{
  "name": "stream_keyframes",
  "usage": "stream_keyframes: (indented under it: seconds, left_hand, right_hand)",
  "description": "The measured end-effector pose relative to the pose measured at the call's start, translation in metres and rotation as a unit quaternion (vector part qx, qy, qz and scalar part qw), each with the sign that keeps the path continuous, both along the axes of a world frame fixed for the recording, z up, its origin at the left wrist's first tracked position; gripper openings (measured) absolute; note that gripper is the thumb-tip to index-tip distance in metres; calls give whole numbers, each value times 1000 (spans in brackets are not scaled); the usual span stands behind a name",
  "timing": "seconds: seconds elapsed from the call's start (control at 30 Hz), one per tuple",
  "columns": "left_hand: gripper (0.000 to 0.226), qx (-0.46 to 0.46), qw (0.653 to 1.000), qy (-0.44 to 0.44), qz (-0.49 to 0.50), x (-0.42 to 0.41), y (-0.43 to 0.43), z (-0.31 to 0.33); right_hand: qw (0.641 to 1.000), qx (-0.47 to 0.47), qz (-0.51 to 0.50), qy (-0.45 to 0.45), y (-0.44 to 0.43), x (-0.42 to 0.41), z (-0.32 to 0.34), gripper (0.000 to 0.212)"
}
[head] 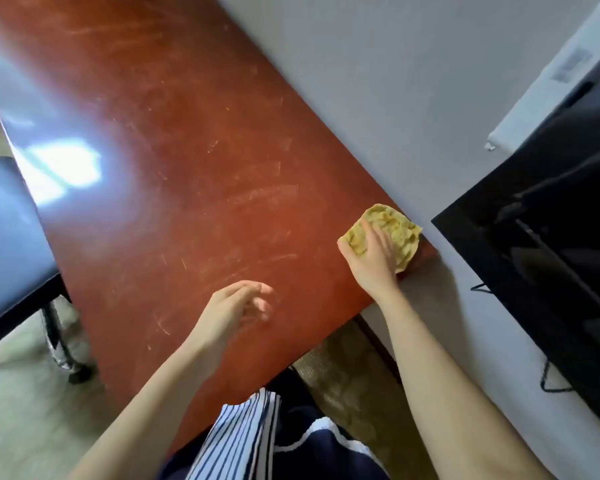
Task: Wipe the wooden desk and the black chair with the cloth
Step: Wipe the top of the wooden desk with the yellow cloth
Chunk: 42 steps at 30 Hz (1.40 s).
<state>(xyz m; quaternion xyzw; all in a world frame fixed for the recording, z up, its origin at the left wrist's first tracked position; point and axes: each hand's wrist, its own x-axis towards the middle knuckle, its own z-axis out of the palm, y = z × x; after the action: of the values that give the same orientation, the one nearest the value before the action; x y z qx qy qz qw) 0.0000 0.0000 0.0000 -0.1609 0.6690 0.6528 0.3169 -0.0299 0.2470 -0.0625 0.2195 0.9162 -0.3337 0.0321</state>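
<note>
At the far right corner of the wooden desk, hard against the grey wall, the yellow cloth lies bunched under the right hand. Palm and fingers are laid over its top and press it to the surface, thumb along its near edge; motion blur hides whether the fingertips dig into the folds. The left hand hovers above the desk's near end, fingers loosely curled, holding nothing. The black chair stands to the left, beside the desk's long edge, untouched. A dark flat screen sits to the right, apart from the desk. Assessment: the cloth appears light, soft and fully compliant; it should slide readily on the glossy, scratched top and will tend to ride up unless held down. Best purchase is flat pressure on its crown.
</note>
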Motion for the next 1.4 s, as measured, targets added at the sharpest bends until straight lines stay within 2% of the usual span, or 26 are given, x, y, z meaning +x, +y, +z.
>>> stream_keyframes:
  seconds: [0.07, 0.13, 0.2, 0.37, 0.47, 0.6, 0.73, 0.9, 0.97, 1.0, 1.07, 1.17, 1.23, 1.3, 1.4]
  left_hand:
    - [24, -8, 1000, -3, 6, -2, 7, -1]
    - [24, -7, 1000, -9, 7, -1, 12, -3]
    - [24, -2, 1000, -13, 7, -2, 13, -4]
    - [24, 1, 999, -28, 25, -5, 12, -7]
    - [26, -3, 998, -41, 40, -2, 12, -9]
    - [25, 3, 999, -36, 30, 0, 11, -9]
    - [25, 9, 999, -37, 9, 2, 12, -10]
    - [24, 21, 999, -38, -9, 11, 8, -16]
    - [24, 19, 999, -41, -14, 14, 6, -16]
    - [25, 17, 999, -43, -21, 16, 5, -16]
    - [25, 13, 999, -38, -35, 20, 0, -14]
    - [24, 4, 999, -26, -28, 21, -12, -12]
    - [24, -3, 1000, -24, -19, 21, -18, -12]
    - [24, -2, 1000, -22, -10, 23, -21, -12]
    - [25, 8, 1000, -22, -3, 27, -25, -11]
  right_hand:
    - [999, -1, 16, -35, 6, -16, -3, 71]
    - [998, 15, 21, -50, 7, -26, -8, 63]
    - [995, 84, 16, -47, 2, -30, -16, 55]
    - [973, 214, 44, -68, -4, -26, -29, 73]
    - [968, 226, 79, -74, 1, -21, -29, 78]
    - [962, 236, 128, -54, 1, 3, -28, 71]
    - [983, 171, 71, 9, -19, 39, -29, 45]
    - [994, 61, -50, 75, -46, 70, -30, 34]
    - [993, 30, -72, 88, -46, 68, -26, 22]
    - [994, 23, -75, 82, -44, 66, -24, 19]
    - [996, 31, -70, 56, -38, 59, -21, 32]
    - [993, 99, -47, -45, -26, 44, -13, 44]
    - [984, 136, -15, -114, -19, 37, -10, 40]
    - [981, 114, 0, -157, -18, 34, -8, 39]
    - [980, 121, -4, -157, -26, 36, -4, 33]
